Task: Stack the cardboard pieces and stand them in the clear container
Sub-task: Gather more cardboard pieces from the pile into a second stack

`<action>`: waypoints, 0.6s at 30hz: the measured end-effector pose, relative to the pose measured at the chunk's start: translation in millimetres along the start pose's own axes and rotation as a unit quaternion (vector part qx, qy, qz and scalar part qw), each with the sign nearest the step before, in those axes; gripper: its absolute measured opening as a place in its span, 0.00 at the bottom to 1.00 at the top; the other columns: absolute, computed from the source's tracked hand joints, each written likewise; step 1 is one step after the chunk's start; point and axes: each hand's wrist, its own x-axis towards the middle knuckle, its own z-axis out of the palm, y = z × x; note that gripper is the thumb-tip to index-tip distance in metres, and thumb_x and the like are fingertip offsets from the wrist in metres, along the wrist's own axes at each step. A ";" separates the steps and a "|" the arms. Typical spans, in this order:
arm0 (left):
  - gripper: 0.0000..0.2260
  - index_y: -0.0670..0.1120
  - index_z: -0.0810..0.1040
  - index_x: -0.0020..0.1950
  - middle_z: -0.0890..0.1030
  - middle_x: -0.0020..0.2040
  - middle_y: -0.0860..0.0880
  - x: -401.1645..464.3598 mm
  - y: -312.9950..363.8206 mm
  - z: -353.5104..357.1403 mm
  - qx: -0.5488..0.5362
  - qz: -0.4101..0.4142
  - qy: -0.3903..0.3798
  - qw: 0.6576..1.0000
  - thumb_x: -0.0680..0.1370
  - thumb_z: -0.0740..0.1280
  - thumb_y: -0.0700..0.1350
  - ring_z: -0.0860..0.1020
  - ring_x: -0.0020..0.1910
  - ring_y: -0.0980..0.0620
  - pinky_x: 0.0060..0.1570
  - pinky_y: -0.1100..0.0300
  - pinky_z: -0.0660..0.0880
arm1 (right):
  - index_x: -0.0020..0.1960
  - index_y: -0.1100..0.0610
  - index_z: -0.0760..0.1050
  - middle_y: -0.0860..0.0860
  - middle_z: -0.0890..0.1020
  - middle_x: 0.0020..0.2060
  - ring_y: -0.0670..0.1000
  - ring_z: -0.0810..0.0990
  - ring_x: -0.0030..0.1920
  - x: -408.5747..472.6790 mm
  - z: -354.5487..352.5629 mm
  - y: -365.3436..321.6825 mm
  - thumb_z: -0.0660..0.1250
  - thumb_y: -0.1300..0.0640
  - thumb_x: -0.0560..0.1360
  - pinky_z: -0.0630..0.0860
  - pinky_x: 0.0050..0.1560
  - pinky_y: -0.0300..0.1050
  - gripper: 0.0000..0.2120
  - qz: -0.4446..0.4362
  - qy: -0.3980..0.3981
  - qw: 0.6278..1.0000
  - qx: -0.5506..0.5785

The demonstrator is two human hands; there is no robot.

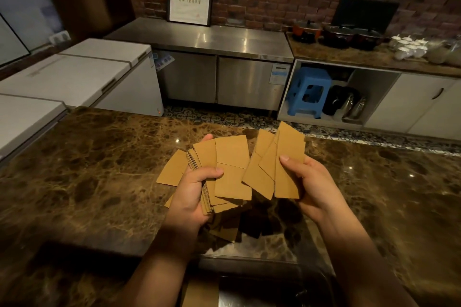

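My left hand point(192, 194) grips a thick, uneven stack of brown cardboard pieces point(230, 164), thumb on top, held above the marble counter point(87, 182). My right hand point(311, 182) holds a smaller fan of cardboard pieces point(287, 157), thumb pressed on the front one. The two bunches sit side by side, a narrow gap between them. More cardboard pieces point(224, 229) lie in shadow on the counter under my hands. No clear container can be made out.
A steel sink point(262, 286) sits at the counter's near edge below my arms. White chest freezers point(74, 75) stand to the left, a steel cabinet point(214, 62) behind, and a blue stool point(309, 90) under the right-hand counter with pots and cups.
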 end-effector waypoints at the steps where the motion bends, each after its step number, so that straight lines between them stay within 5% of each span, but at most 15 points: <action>1: 0.34 0.54 0.76 0.69 0.83 0.61 0.41 -0.5 -0.2 1.1 0.002 0.000 -0.005 1.000 0.65 0.65 0.31 0.80 0.58 0.37 0.51 0.36 0.79 | 0.60 0.57 0.80 0.56 0.87 0.52 0.56 0.87 0.52 -0.1 0.6 0.1 0.72 0.58 0.75 0.83 0.49 0.55 0.14 -0.002 -0.002 1.000 -0.005; 10: 0.36 0.51 0.76 0.69 0.83 0.61 0.39 -3.4 -5.4 4.2 -0.009 -0.019 -0.065 0.998 0.63 0.67 0.27 0.83 0.56 0.39 0.50 0.41 0.82 | 0.61 0.60 0.79 0.57 0.87 0.52 0.56 0.87 0.51 -2.5 15.1 5.3 0.71 0.60 0.75 0.84 0.41 0.46 0.14 0.005 -0.061 0.998 -0.023; 14: 0.15 0.49 0.86 0.57 0.85 0.57 0.41 -1.8 -8.3 3.2 -0.052 -0.096 -0.060 0.992 0.73 0.67 0.43 0.85 0.53 0.42 0.49 0.43 0.82 | 0.60 0.59 0.80 0.56 0.87 0.52 0.55 0.87 0.52 -2.7 22.3 9.2 0.72 0.61 0.75 0.84 0.44 0.47 0.13 -0.013 -0.078 0.996 -0.051; 18: 0.15 0.45 0.88 0.49 0.87 0.50 0.41 -3.4 -10.1 4.7 -0.048 -0.136 -0.053 0.988 0.73 0.68 0.52 0.86 0.48 0.44 0.41 0.49 0.83 | 0.61 0.58 0.80 0.55 0.87 0.52 0.55 0.86 0.53 -1.9 27.6 12.3 0.72 0.60 0.75 0.83 0.48 0.49 0.14 -0.023 -0.067 0.994 -0.078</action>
